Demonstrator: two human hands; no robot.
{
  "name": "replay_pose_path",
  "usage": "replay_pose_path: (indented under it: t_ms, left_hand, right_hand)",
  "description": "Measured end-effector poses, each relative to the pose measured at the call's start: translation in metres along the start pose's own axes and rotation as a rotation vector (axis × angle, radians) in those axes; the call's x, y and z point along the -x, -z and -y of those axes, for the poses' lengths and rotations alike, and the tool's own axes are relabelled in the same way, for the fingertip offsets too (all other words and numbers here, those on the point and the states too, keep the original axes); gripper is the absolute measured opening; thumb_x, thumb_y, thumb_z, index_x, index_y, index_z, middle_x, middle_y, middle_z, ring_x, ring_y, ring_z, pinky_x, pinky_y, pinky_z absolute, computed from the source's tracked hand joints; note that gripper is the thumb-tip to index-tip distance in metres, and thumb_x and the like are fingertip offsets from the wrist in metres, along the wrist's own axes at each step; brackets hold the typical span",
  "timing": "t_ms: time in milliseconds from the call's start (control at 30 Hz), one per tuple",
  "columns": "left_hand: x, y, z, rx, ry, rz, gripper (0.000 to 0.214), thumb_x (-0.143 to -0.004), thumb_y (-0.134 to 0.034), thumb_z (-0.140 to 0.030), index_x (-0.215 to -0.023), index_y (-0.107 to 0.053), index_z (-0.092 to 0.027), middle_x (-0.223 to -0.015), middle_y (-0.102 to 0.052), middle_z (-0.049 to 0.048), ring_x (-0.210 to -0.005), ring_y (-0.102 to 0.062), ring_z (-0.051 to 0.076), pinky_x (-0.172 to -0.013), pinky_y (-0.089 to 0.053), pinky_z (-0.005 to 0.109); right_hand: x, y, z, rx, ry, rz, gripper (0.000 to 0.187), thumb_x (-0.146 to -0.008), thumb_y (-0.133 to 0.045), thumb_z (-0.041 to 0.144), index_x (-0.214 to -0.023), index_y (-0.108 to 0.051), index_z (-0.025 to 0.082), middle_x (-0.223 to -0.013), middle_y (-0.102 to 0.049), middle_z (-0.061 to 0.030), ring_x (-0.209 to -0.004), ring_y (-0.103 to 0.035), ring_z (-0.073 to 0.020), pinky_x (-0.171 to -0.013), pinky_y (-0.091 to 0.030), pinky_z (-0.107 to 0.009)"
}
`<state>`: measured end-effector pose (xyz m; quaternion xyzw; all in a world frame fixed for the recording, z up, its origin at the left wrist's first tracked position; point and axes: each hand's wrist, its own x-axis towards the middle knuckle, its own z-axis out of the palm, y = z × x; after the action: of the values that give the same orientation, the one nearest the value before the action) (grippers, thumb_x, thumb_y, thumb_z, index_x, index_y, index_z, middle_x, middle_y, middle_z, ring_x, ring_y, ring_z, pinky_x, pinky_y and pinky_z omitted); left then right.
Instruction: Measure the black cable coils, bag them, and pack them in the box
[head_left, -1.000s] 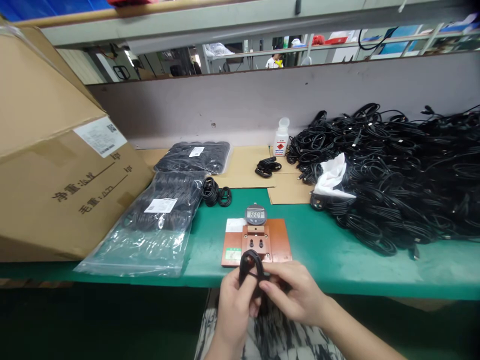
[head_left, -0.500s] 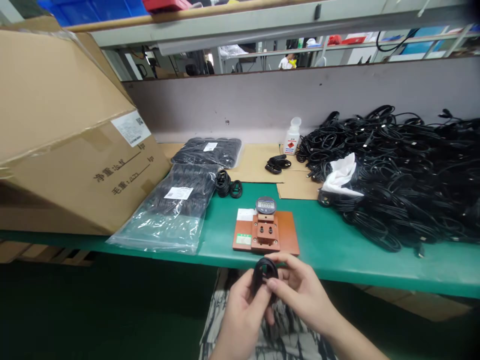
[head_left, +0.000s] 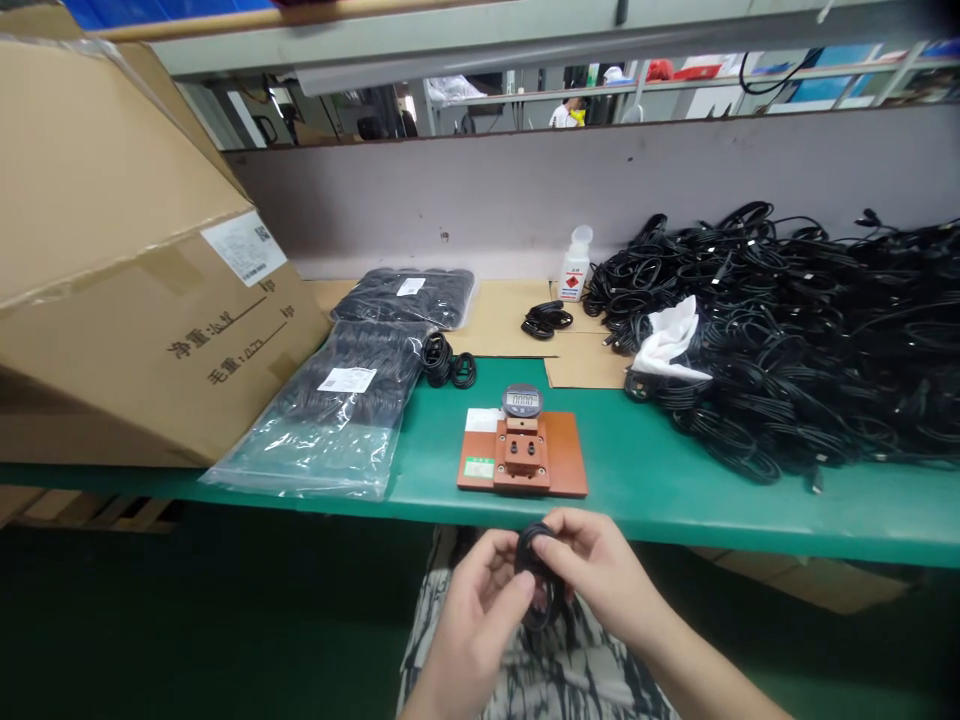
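Cardboard box (head_left: 150,270) at left; clear bag (head_left: 307,450) with black coils right of it. Left hand (head_left: 484,605) gripping black cable coil (head_left: 528,553), near centre, off edge of green table (head_left: 660,500). Digital gauge (head_left: 523,402) farther back, reading zeros. Right hand (head_left: 596,565) gripping same coil. Cable pile (head_left: 810,345) at right.

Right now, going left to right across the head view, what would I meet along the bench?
Cardboard box → loose cable coils beside the front plastic bag → round digital display → white bottle → white cloth.
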<state>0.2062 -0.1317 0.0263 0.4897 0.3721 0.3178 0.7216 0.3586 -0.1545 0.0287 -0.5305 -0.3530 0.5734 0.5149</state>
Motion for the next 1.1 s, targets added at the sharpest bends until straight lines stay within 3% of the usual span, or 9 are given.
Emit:
replay_pose_path:
  t_ms: [167, 333, 533, 733, 967, 1100]
  left_hand:
    - [-0.001, 0.007, 0.003, -0.112, -0.026, -0.101, 0.031, -0.085, -0.064, -0.036, -0.109, -0.068, -0.018, -0.107, -0.069, 0.0105, -0.098, -0.065, 0.024, -0.087, -0.052, 0.031]
    - [-0.006, 0.011, 0.005, -0.282, -0.096, -0.187, 0.031, -0.088, -0.059, -0.035, -0.114, -0.069, -0.02, -0.125, -0.062, 0.0105, -0.109, -0.062, 0.025, -0.094, -0.051, 0.031]
    - [-0.008, 0.013, 0.01, -0.358, -0.13, -0.153, 0.03, -0.09, -0.056, -0.03, -0.116, -0.069, -0.023, -0.123, -0.063, 0.01, -0.108, -0.063, 0.025, -0.091, -0.054, 0.032]
    - [-0.012, 0.012, 0.014, -0.33, -0.097, -0.158, 0.023, -0.086, -0.06, -0.028, -0.103, -0.072, -0.019, -0.107, -0.068, 0.0096, -0.094, -0.068, 0.025, -0.084, -0.057, 0.032]
    - [-0.012, 0.012, 0.011, -0.423, -0.031, -0.144, 0.02, -0.084, -0.063, -0.03, -0.099, -0.07, -0.018, -0.1, -0.073, 0.0099, -0.089, -0.071, 0.024, -0.083, -0.058, 0.033]
    - [-0.011, 0.013, 0.015, -0.385, -0.092, -0.213, 0.024, -0.08, -0.068, -0.039, -0.094, -0.072, -0.02, -0.099, -0.074, 0.0089, -0.087, -0.072, 0.025, -0.08, -0.059, 0.029]
  right_hand:
    - [-0.001, -0.001, -0.004, 0.038, 0.009, -0.012, 0.037, -0.074, -0.073, 0.05, -0.074, -0.064, 0.014, -0.062, -0.062, 0.0006, -0.056, -0.056, -0.0115, -0.054, -0.049, -0.023]
    - [0.0, 0.002, -0.01, 0.187, 0.129, 0.018, 0.026, -0.083, -0.066, 0.039, -0.09, -0.071, 0.014, -0.085, -0.067, -0.0072, -0.072, -0.061, -0.017, -0.066, -0.05, -0.028]
    - [0.004, 0.002, -0.012, 0.478, 0.308, -0.019, 0.016, -0.087, -0.06, 0.026, -0.095, -0.071, 0.018, -0.079, -0.063, -0.0045, -0.069, -0.057, -0.0164, -0.063, -0.048, -0.029]
    - [0.004, -0.001, -0.017, 0.326, 0.237, -0.083, 0.026, -0.085, -0.061, 0.025, -0.11, -0.061, 0.017, -0.097, -0.069, -0.0081, -0.08, -0.065, -0.0187, -0.072, -0.055, -0.031]
    - [0.003, 0.003, -0.016, 0.384, 0.239, -0.038, 0.016, -0.081, -0.062, 0.02, -0.096, -0.066, 0.017, -0.088, -0.07, -0.0055, -0.076, -0.064, -0.0177, -0.071, -0.053, -0.029]
    - [0.003, 0.001, -0.015, 0.239, 0.178, -0.047, 0.021, -0.079, -0.068, 0.032, -0.091, -0.07, 0.015, -0.082, -0.07, -0.0057, -0.073, -0.063, -0.0172, -0.069, -0.052, -0.028]
